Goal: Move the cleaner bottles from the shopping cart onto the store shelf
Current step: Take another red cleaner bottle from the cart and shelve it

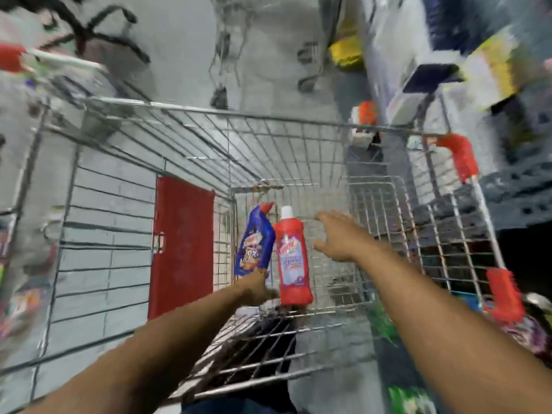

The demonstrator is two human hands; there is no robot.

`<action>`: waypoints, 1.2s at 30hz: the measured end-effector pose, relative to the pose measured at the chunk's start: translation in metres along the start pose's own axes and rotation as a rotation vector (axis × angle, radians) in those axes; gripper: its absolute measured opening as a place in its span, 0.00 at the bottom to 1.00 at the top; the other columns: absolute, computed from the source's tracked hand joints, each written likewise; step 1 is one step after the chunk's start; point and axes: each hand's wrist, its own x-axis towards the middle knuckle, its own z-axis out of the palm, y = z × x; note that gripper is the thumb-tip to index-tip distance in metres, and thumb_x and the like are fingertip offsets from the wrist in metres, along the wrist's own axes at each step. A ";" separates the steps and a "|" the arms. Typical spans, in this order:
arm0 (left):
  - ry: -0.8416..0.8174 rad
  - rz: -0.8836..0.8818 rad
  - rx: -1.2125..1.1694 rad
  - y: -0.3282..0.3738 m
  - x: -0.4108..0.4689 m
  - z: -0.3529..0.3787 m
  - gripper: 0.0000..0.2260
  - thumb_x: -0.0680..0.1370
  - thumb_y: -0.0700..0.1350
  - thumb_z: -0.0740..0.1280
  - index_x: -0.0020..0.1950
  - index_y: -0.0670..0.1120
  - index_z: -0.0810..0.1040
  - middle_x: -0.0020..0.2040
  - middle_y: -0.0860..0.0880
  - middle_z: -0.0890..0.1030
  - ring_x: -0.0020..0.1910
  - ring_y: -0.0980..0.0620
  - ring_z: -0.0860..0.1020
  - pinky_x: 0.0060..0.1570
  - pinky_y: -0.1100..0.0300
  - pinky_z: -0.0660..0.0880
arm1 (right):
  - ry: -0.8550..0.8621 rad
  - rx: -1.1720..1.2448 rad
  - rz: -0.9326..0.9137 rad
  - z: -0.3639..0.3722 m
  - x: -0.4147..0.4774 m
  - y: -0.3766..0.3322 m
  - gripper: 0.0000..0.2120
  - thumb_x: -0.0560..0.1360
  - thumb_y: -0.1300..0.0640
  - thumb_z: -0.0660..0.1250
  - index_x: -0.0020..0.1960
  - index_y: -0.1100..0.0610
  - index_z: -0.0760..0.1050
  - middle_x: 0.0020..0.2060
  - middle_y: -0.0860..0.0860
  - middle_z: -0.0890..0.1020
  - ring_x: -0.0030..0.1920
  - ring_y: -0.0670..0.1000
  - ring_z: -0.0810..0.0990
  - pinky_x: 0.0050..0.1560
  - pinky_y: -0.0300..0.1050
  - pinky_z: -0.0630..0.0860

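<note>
I look down into a wire shopping cart (268,121). A blue cleaner bottle with a red angled cap (254,243) stands up in it, and my left hand (254,286) grips its base. Right beside it lies a red cleaner bottle with a white cap (292,258) on the cart floor, cap pointing away from me. My right hand (340,234) hovers open just to the right of the red bottle, fingers spread, not touching it. The store shelf (466,73) with blurred products runs along the right side.
A red flap (182,246) hangs on the cart's child-seat panel at left. Red handle grips (504,294) sit at the cart's right rim. Another cart (227,40) stands ahead on the grey floor. Blurred goods fill the left edge.
</note>
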 end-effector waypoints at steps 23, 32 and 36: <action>0.084 -0.089 -0.922 0.033 0.047 0.066 0.26 0.55 0.42 0.82 0.48 0.54 0.77 0.51 0.47 0.85 0.49 0.47 0.84 0.55 0.47 0.80 | -0.052 0.627 0.208 0.061 0.104 0.018 0.32 0.62 0.55 0.79 0.61 0.56 0.69 0.55 0.54 0.81 0.53 0.55 0.81 0.56 0.53 0.78; 0.016 0.395 -0.830 0.100 -0.057 -0.005 0.25 0.63 0.30 0.77 0.53 0.48 0.76 0.46 0.50 0.87 0.45 0.53 0.85 0.42 0.61 0.82 | 0.434 0.795 -0.088 -0.053 -0.044 -0.003 0.30 0.66 0.52 0.75 0.64 0.50 0.67 0.55 0.49 0.81 0.53 0.51 0.82 0.57 0.53 0.77; 0.047 0.604 -0.706 0.134 -0.126 -0.022 0.28 0.62 0.28 0.77 0.55 0.49 0.76 0.50 0.47 0.86 0.49 0.50 0.84 0.49 0.55 0.82 | 0.688 0.860 -0.214 -0.089 -0.138 -0.016 0.33 0.68 0.54 0.74 0.69 0.52 0.65 0.57 0.53 0.81 0.52 0.50 0.82 0.57 0.52 0.78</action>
